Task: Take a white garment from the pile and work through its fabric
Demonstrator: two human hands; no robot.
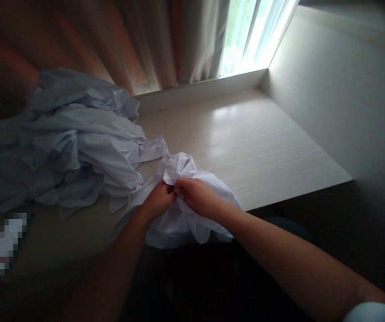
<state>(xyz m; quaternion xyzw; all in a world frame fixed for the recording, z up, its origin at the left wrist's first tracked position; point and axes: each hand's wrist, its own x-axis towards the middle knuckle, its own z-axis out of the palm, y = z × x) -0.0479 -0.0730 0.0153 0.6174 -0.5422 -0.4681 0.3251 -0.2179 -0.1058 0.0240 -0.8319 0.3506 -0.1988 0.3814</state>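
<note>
A white shirt-like garment (179, 226) lies bunched at the front edge of the pale wooden desk (246, 147), part of it draping over the edge. My left hand (160, 199) is closed on its upper part. Right beside it, my right hand (194, 194) pinches the same cloth, the two hands meeting near the collar-like fold (179, 164). The exact spot under the fingertips is hidden. Left of my hands, a big heap of crumpled white garments (78, 134) rests on the desk, with one strip of cloth reaching toward the held piece.
Long curtains (145, 40) hang behind the desk, beside a bright window (252, 36). A pale side panel (340, 98) bounds the desk on the right. At the lower left lies a blurred-out whitish object (9, 239). Below the desk edge it is dark.
</note>
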